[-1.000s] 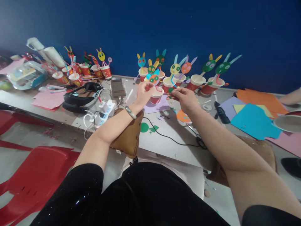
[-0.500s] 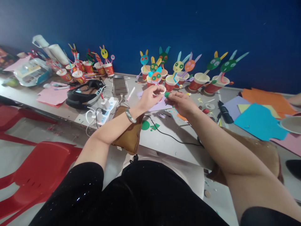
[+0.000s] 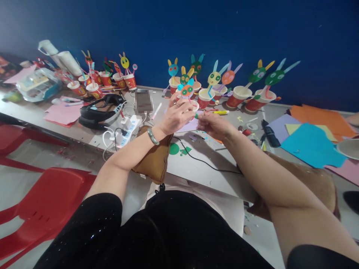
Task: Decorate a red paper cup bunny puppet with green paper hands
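My left hand [image 3: 177, 114] is wrapped round a paper cup [image 3: 194, 106], whose pale rim shows past the fingers. An orange paper head [image 3: 186, 90] with blue ears and green eyes stands above that cup. My right hand [image 3: 209, 121] is pinched on a small green paper piece [image 3: 196, 116], close beside the cup and the left fingertips. More red cups with paper animal heads stand behind, among them one with a yellow head [image 3: 214, 78]. On the table in front lie green paper scraps [image 3: 174, 149].
A power strip [image 3: 130, 129], black goggles [image 3: 98, 114] and a brown cushion [image 3: 153, 158] are at the left. Coloured paper sheets [image 3: 311, 144] and a black marker [image 3: 269, 134] lie at the right. A black cable [image 3: 206, 163] crosses the table; a yellow pen [image 3: 221, 112] lies behind my right hand.
My left hand has shifted and turned, its back now facing up over the cup. The green piece in my right hand is lower and nearer the left fingers, and less of it shows.
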A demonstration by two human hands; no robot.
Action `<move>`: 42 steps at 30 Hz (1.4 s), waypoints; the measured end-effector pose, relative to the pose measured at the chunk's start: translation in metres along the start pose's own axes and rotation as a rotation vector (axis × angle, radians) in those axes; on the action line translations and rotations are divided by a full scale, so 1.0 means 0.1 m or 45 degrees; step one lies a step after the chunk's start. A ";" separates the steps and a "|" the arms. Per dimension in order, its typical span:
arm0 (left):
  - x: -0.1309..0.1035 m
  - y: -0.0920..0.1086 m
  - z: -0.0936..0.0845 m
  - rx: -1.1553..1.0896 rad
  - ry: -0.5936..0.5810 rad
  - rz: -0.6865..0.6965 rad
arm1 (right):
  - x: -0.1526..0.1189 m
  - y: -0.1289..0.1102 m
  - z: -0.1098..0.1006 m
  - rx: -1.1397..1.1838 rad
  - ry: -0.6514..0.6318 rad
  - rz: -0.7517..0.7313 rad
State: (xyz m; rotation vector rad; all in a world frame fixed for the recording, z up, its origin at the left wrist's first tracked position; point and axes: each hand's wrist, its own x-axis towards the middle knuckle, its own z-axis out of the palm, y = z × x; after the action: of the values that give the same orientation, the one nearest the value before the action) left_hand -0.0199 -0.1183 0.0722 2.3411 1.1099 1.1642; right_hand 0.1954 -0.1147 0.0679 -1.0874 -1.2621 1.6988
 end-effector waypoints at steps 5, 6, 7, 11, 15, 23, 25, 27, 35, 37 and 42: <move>0.00 -0.14 0.10 -0.307 0.169 -0.367 | 0.03 0.00 -0.02 -0.013 0.051 -0.014; 0.00 -0.18 0.13 -0.420 0.178 -0.481 | 0.05 0.02 -0.03 -0.024 0.052 -0.021; 0.00 -0.23 0.15 -0.529 0.182 -0.588 | 0.07 0.03 -0.04 -0.040 0.055 -0.033; 0.00 -0.39 0.19 -0.748 0.196 -0.818 | 0.20 0.14 -0.14 -0.221 0.160 -0.154; -0.02 -0.49 0.17 -0.749 0.223 -0.883 | 0.37 0.23 -0.28 -0.454 0.342 -0.284; -0.03 -0.55 0.25 -0.819 0.236 -0.953 | 0.31 0.11 -0.10 -0.566 0.280 -0.428; -0.03 -0.52 0.29 -0.847 0.209 -0.916 | 0.28 0.09 0.01 -0.549 0.259 -0.436; -0.03 -0.48 0.32 -0.844 0.184 -0.895 | 0.30 0.09 0.10 -0.525 0.270 -0.445; -0.05 -0.42 0.24 -0.740 0.230 -0.864 | 0.50 0.15 0.13 -0.472 0.334 -0.486; -0.06 -0.45 0.20 -0.631 0.283 -0.868 | 0.54 0.14 0.08 -0.519 0.362 -0.526; -0.05 -0.57 0.22 -0.455 0.149 -1.041 | 0.65 0.11 -0.08 -0.737 0.431 -0.607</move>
State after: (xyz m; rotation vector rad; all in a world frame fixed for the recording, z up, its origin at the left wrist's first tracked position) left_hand -0.0334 -0.0824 0.0236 1.3378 1.5295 1.0518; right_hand 0.1784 -0.0554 0.0429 -1.2039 -1.6645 0.7715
